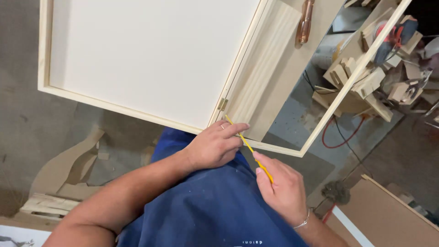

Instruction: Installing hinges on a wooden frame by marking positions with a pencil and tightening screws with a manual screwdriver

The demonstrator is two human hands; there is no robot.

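Nearest, the right hand [282, 185] pinches a thin yellow pencil [249, 146] between thumb and fingers, its point reaching up to the near edge of the pale wooden hinged frame [256, 68]. The left hand [214, 147] is curled around the pencil's forward end, forefinger laid along that edge. The pencil looks light, stiff and easily snapped, best held low on the shaft. Just beyond sits a small brass hinge [222, 104]; farther off, a white panel in its wooden frame [151, 55], broad but probably light.
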